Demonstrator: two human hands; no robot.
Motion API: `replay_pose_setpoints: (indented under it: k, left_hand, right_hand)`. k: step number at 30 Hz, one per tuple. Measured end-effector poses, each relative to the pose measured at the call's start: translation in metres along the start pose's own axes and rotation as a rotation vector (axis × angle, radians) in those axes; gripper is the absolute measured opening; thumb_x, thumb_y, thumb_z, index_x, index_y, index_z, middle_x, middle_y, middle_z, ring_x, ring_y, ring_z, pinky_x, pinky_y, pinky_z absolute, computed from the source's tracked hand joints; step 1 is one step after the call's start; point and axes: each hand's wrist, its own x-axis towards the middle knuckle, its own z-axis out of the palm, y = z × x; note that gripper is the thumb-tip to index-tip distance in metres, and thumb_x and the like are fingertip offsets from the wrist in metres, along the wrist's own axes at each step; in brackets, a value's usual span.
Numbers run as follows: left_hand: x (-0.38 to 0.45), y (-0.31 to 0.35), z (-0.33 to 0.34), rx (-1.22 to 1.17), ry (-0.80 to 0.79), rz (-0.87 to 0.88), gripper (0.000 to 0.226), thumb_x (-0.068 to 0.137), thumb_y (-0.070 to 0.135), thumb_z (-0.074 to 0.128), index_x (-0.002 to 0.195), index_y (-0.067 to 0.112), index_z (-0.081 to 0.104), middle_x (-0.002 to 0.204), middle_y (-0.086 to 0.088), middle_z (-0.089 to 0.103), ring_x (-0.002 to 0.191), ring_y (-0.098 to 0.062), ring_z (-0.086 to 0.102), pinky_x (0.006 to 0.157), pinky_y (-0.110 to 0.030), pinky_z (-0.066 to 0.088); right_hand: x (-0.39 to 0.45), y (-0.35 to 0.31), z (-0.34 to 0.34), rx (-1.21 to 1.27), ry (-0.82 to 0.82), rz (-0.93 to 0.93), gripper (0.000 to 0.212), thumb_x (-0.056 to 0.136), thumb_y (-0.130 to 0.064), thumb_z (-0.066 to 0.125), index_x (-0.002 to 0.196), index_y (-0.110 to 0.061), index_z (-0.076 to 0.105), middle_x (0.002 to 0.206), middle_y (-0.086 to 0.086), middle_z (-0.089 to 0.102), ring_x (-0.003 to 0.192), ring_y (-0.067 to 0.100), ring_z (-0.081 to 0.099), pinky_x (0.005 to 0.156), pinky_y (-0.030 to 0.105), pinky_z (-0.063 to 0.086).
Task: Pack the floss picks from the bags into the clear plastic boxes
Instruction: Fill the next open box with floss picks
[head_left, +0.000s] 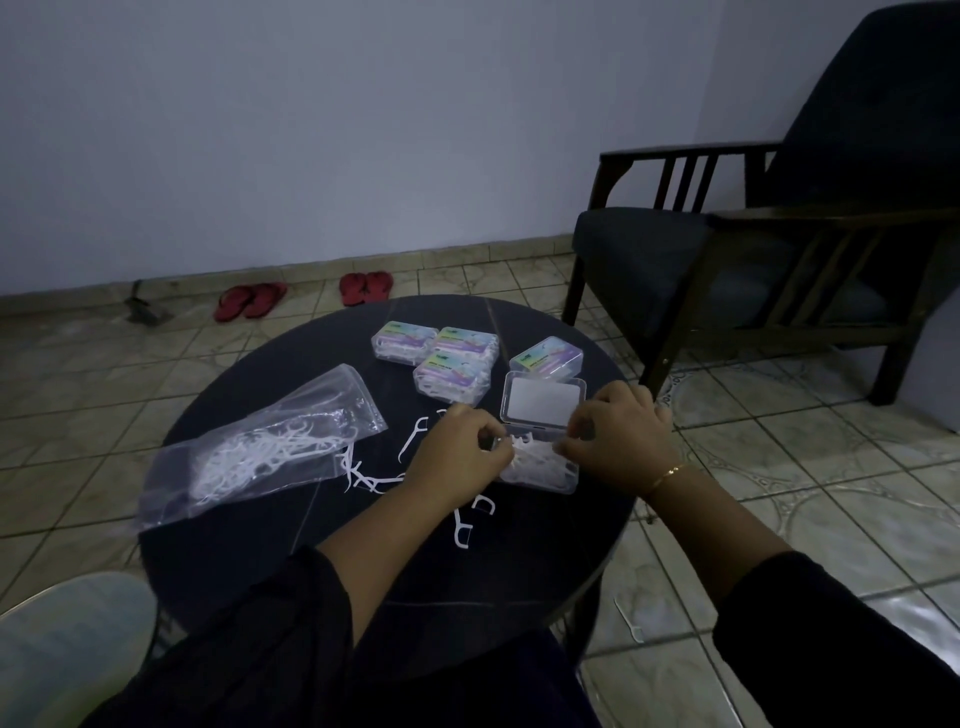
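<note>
Both hands (540, 454) curled over open box (540, 467), picks dim, grip cannot be told

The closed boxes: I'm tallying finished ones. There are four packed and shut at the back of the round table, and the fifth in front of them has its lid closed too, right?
Not quite. The head view shows four closed boxes, but the fifth box is open, lid raised, picks inside, on the round table.
</note>
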Motion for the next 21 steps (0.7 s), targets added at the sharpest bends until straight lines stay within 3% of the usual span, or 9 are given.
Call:
replay_pose_setpoints:
  k: [3, 7, 11, 16, 19, 21]
  left_hand:
    - [-0.004, -0.004, -0.005, 0.008, -0.064, -0.020, 0.004, 0.081, 0.024, 0.067, 0.078, 0.025, 0.064, 0.094, 0.011, 0.050, 0.083, -0.004, 0.055, 0.075, -0.022, 0.043]
    - [0.001, -0.004, -0.003, 0.084, -0.135, 0.017, 0.012, 0.087, 0.028, 0.063, 0.092, 0.021, 0.071, 0.098, 0.006, 0.051, 0.087, -0.009, 0.054, 0.079, -0.024, 0.044]
    - [0.010, 0.002, -0.001, 0.138, -0.220, 0.041, 0.017, 0.088, 0.034, 0.064, 0.100, 0.028, 0.074, 0.104, 0.003, 0.053, 0.091, -0.012, 0.056, 0.085, -0.032, 0.048]
    - [0.005, 0.006, -0.003, 0.110, -0.132, 0.036, 0.010, 0.087, 0.036, 0.063, 0.095, 0.031, 0.064, 0.094, 0.010, 0.046, 0.082, -0.009, 0.052, 0.072, -0.028, 0.043]
    - [0.003, -0.001, -0.011, 0.099, -0.147, -0.019, 0.014, 0.084, 0.031, 0.065, 0.098, 0.029, 0.061, 0.096, 0.010, 0.048, 0.086, -0.009, 0.053, 0.075, -0.026, 0.045]
    - [0.003, -0.005, -0.014, 0.052, -0.163, -0.071, 0.012, 0.085, 0.025, 0.064, 0.097, 0.025, 0.065, 0.088, 0.012, 0.054, 0.082, -0.008, 0.055, 0.068, -0.019, 0.043]
  right_hand:
    - [0.000, -0.002, -0.005, -0.089, -0.131, 0.000, 0.034, 0.080, -0.061, 0.059, 0.101, -0.036, 0.064, 0.118, -0.002, 0.043, 0.119, 0.021, 0.033, 0.100, 0.043, 0.029]
    - [0.003, -0.011, -0.005, -0.151, -0.131, -0.055, 0.028, 0.082, -0.056, 0.060, 0.102, -0.037, 0.066, 0.118, -0.001, 0.046, 0.116, 0.021, 0.036, 0.097, 0.040, 0.031]
    - [0.004, -0.018, 0.000, -0.166, -0.144, -0.058, 0.028, 0.085, -0.055, 0.057, 0.106, -0.037, 0.065, 0.119, -0.001, 0.048, 0.116, 0.021, 0.038, 0.097, 0.040, 0.031]
    - [0.000, -0.012, 0.003, -0.083, -0.044, -0.033, 0.034, 0.084, -0.059, 0.055, 0.101, -0.031, 0.063, 0.112, -0.001, 0.051, 0.112, 0.019, 0.040, 0.096, 0.038, 0.033]
    - [0.000, -0.007, -0.005, -0.130, -0.117, -0.026, 0.032, 0.083, -0.057, 0.058, 0.103, -0.033, 0.066, 0.113, -0.002, 0.049, 0.115, 0.020, 0.039, 0.098, 0.039, 0.033]
    - [0.001, -0.008, -0.007, -0.122, -0.131, -0.030, 0.027, 0.085, -0.052, 0.059, 0.103, -0.034, 0.066, 0.114, -0.002, 0.048, 0.116, 0.020, 0.038, 0.098, 0.039, 0.032]
